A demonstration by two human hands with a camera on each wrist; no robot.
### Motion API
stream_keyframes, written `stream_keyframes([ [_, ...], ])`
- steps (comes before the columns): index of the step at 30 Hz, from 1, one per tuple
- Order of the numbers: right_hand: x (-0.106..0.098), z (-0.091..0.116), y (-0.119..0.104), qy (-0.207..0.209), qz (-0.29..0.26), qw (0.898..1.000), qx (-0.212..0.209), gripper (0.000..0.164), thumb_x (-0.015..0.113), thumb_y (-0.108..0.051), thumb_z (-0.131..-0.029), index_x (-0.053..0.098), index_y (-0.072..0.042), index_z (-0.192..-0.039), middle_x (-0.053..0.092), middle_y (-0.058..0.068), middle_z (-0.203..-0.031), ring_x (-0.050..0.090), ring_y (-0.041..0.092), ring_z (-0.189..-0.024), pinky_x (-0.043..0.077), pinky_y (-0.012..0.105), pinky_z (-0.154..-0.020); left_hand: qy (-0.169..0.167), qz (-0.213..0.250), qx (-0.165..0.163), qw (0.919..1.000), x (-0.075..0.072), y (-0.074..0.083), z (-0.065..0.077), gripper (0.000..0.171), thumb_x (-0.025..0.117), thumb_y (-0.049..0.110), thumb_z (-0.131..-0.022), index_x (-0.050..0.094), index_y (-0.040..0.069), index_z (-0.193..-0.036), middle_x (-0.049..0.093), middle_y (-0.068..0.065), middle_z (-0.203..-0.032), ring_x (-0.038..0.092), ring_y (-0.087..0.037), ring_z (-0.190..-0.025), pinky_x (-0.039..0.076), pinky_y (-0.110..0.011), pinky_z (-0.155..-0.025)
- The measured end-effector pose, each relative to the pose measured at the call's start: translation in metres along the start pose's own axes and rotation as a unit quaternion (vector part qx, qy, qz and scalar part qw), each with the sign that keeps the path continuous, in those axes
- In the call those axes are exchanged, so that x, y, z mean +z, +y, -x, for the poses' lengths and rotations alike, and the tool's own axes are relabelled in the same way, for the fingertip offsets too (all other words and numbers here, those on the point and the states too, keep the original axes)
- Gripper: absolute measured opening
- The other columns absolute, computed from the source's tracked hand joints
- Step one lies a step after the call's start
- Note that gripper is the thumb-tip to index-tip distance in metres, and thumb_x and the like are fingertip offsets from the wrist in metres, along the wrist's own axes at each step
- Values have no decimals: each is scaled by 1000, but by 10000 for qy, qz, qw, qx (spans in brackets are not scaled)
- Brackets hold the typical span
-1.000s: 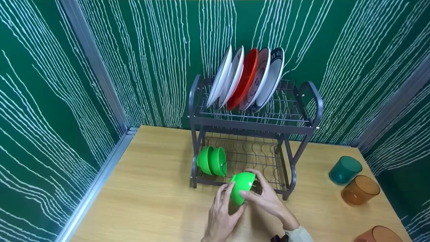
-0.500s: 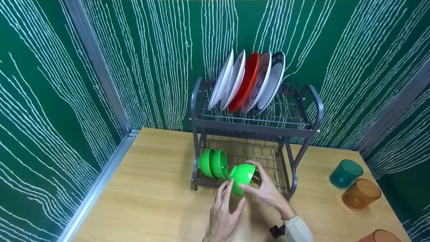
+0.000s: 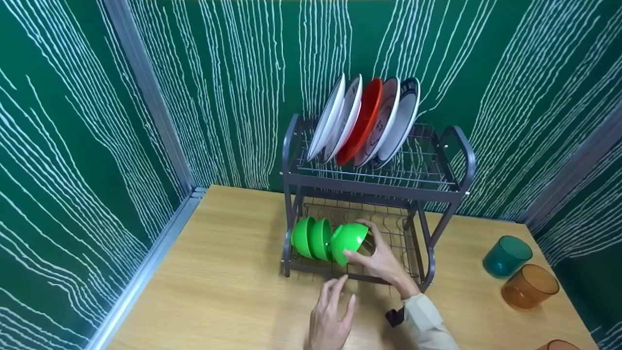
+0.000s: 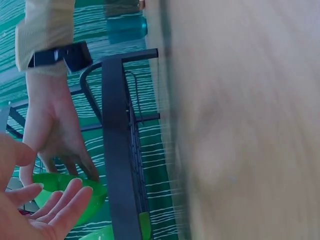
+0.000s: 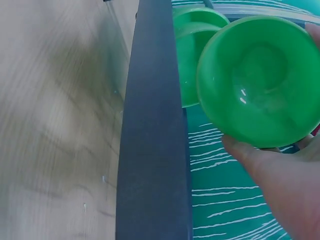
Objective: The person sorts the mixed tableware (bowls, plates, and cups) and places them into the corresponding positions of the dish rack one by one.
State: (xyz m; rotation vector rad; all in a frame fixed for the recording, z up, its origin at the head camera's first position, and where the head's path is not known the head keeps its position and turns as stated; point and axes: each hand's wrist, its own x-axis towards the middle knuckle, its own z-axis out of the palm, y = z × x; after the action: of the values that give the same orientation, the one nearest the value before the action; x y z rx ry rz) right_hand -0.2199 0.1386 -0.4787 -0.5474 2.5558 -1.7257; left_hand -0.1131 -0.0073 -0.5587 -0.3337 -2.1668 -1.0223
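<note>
My right hand (image 3: 384, 262) grips a green bowl (image 3: 349, 239) by its rim, thumb on the near side and fingers on the far side. The bowl is tilted, its mouth facing right, over the lower tier of the dark dish rack (image 3: 374, 187). In the right wrist view the inside of this bowl (image 5: 260, 85) shows. Just left of it, two more green bowls (image 3: 302, 238) stand on edge in the rack. My left hand (image 3: 330, 316) is apart from the bowl, in front of the rack, fingers extended and holding nothing.
Several plates, among them a red plate (image 3: 360, 121), lean on the rack's upper tier. On the right of the wooden table (image 3: 218, 282) stand a teal cup (image 3: 507, 256) and an amber cup (image 3: 529, 287), with another orange cup (image 3: 559, 345) partly cut off. Green patterned panels enclose the back and sides.
My right hand has carried the green bowl forward into the lower tier, close to the other two. The left hand, earlier touching the bowl, has let go and drawn back.
</note>
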Motion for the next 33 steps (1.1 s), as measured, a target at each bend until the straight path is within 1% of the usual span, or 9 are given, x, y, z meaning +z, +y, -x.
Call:
stream_keyframes([
  [4, 2, -12, 22, -116, 57, 9999, 93, 81, 77, -32, -79, 30, -24, -144, 37, 12, -142, 41, 33, -127, 33, 60, -100, -52, -105, -47, 9999, 2, -1, 5, 44, 69, 17, -86, 56, 13, -128, 54, 1, -110, 57, -5, -81, 47, -15, -59],
  [10, 3, -25, 51, -132, -68, 9999, -79, 82, 81, -32, -75, 32, -34, -140, 43, 4, -137, 45, 27, -124, 34, 60, -100, -257, -135, -100, 9995, 2, -5, 8, 40, 70, 15, -85, 59, 16, -123, 56, 5, -102, 55, -3, -77, 45, -15, -57],
  [19, 9, -38, 62, -577, -244, 9970, -457, 86, 84, -32, -72, 32, -29, -140, 49, 2, -128, 51, 22, -119, 39, 57, -97, -481, -37, 122, 9988, 8, -12, 14, 32, 69, 17, -86, 62, 14, -117, 60, 9, -95, 60, -3, -77, 46, -13, -60],
  [21, 10, -41, 62, -716, -248, 9957, -534, 86, 83, -32, -72, 31, -27, -140, 50, 2, -127, 51, 24, -118, 40, 56, -97, -551, -82, 64, 9984, 8, -12, 14, 30, 69, 17, -86, 63, 14, -116, 60, 9, -95, 59, -3, -78, 46, -13, -61],
  [23, 12, -44, 60, -813, -207, 9947, -591, 86, 84, -32, -72, 32, -26, -140, 50, 1, -127, 51, 25, -118, 40, 55, -97, -620, -166, -180, 9978, 6, -13, 13, 28, 67, 20, -88, 63, 14, -115, 60, 8, -97, 59, -5, -82, 49, -17, -65],
  [25, 13, -47, 58, -864, -5, 9940, -672, 88, 84, -35, -71, 32, -23, -141, 49, 0, -130, 49, 25, -120, 40, 55, -98, -681, -221, -646, 9953, 3, -14, 10, 29, 66, 23, -89, 63, 16, -117, 60, 8, -101, 60, -7, -88, 52, -22, -71],
  [28, 15, -50, 57, -908, 205, 9930, -723, 91, 85, -38, -68, 33, -21, -141, 46, -2, -133, 46, 25, -124, 36, 57, -100, -605, -458, -1457, 9864, -3, -17, 3, 32, 63, 31, -92, 61, 20, -122, 59, 9, -108, 60, -9, -96, 53, -27, -78],
  [30, 15, -52, 57, -909, 398, 9922, -750, 94, 85, -40, -67, 33, -20, -142, 43, -3, -137, 42, 25, -127, 34, 58, -101, -435, -665, -1866, 9792, -7, -22, -2, 35, 61, 35, -92, 58, 24, -125, 59, 9, -110, 61, -9, -94, 54, -26, -74],
  [33, 17, -54, 59, -984, 415, 9912, -784, 93, 86, -39, -66, 34, -24, -141, 42, -1, -137, 42, 26, -127, 33, 59, -101, -36, -884, -2169, 9722, -13, -32, -10, 40, 60, 37, -92, 53, 24, -130, 59, 6, -111, 63, -12, -83, 51, -20, -57],
])
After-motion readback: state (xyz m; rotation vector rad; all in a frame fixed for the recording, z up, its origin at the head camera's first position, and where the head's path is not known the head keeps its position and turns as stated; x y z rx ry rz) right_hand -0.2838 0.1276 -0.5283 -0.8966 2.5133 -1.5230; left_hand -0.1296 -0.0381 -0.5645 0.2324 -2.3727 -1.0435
